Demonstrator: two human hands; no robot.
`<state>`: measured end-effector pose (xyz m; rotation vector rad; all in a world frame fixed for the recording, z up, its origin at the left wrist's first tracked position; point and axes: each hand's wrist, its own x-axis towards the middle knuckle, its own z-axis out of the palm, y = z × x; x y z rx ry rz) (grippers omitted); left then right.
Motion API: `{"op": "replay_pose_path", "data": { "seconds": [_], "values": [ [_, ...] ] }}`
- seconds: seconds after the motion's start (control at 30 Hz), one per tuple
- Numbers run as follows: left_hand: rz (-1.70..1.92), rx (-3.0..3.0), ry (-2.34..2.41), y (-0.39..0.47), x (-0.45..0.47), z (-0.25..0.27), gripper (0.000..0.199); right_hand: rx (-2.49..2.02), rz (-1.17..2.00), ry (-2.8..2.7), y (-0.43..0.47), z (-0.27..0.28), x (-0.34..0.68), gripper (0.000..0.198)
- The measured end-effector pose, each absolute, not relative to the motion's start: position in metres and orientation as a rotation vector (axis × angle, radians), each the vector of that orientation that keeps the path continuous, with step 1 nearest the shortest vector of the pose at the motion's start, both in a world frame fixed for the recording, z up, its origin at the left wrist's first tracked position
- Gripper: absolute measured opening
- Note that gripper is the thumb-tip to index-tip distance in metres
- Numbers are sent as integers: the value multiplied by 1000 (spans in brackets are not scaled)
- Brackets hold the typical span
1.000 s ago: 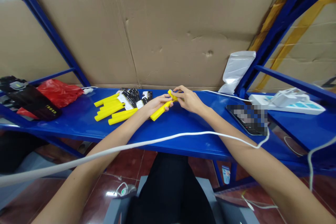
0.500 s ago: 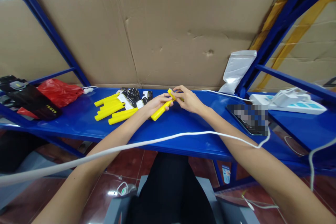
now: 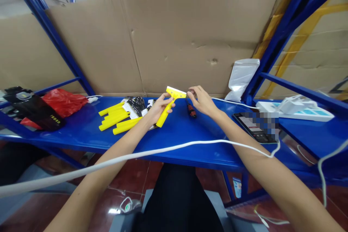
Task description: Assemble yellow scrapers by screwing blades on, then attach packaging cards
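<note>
A yellow T-shaped scraper [image 3: 164, 115] is in my left hand [image 3: 157, 108], whose fingers wrap around the upper handle. Its wide head points up and to the right, with a pale strip along the far edge. At the right end of that head is my right hand [image 3: 202, 100], thumb and fingers drawn together; whether they hold a small part or just touch the head is unclear. Below those fingers a black and red screwdriver handle [image 3: 191, 111] lies on the blue shelf [image 3: 212, 127]. Several more yellow scrapers [image 3: 115, 116] with black-and-white labels [image 3: 134, 107] lie left of my left hand.
A white cable [image 3: 163, 147] crosses in front of my forearms. To the right are a phone [image 3: 254, 127], a power strip [image 3: 301, 110] and a white pouch [image 3: 241, 78]. A red bag [image 3: 65, 102] and black bottle [image 3: 35, 110] sit left. Cardboard [image 3: 176, 36] walls the back.
The scraper has turned in my left hand so its head now shows broadside. My right hand has drawn away to the right, and the screwdriver handle has come into view beneath it.
</note>
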<state>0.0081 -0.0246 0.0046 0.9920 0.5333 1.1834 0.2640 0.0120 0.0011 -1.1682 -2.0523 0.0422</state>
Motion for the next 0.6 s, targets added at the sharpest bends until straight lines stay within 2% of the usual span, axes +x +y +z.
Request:
{"op": "replay_pose_path", "data": {
  "seconds": [0.13, 0.33, 0.5, 0.6],
  "values": [
    [1232, 969, 460, -28, 2, 14, 53, -1514, 127, -2242, 16, 2, 274, 33],
    [1255, 956, 456, -28, -2, 20, 50, -1598, 288, -2342, 16, -3, 263, 17],
    [1252, 965, 439, -33, -4, 22, 45, -1592, 359, -2317, 14, -11, 254, 15],
    [1246, 975, 439, -35, -6, 23, 46, -1551, 350, -2289, 15, -20, 251, 22]
  ]
}}
